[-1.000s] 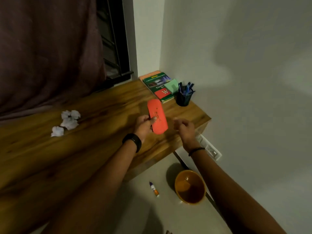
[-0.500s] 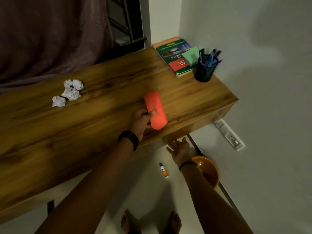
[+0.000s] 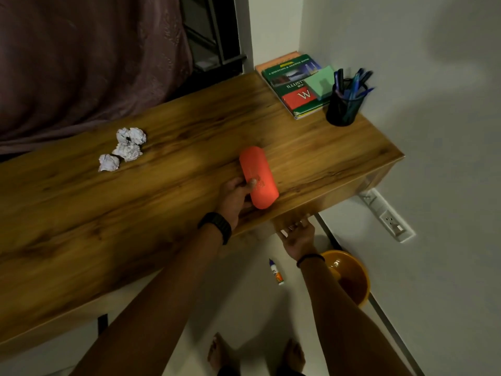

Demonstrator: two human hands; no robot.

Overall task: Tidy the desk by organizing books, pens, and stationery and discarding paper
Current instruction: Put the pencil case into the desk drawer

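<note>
My left hand (image 3: 235, 196) grips an orange-red pencil case (image 3: 259, 176) that lies on the wooden desk (image 3: 162, 199) near its front edge. My right hand (image 3: 296, 234) is below the desk's front edge, its fingers straight and touching the underside of the edge. Three crumpled paper balls (image 3: 126, 147) sit on the desk to the left. A stack of books (image 3: 294, 85) with a green notepad on top lies at the far right corner, next to a black pen holder (image 3: 343, 104) full of blue pens.
On the floor under the desk's right end are an orange bin (image 3: 349, 278) and a small glue bottle (image 3: 276, 272). A white wall socket strip (image 3: 385, 215) is on the right wall. A dark curtain hangs behind the desk. My bare feet show at the bottom.
The pencil case came down from mid-air onto the desk, still in my left hand. My right hand dropped from beside the case to under the desk's front edge. The view tilted down.
</note>
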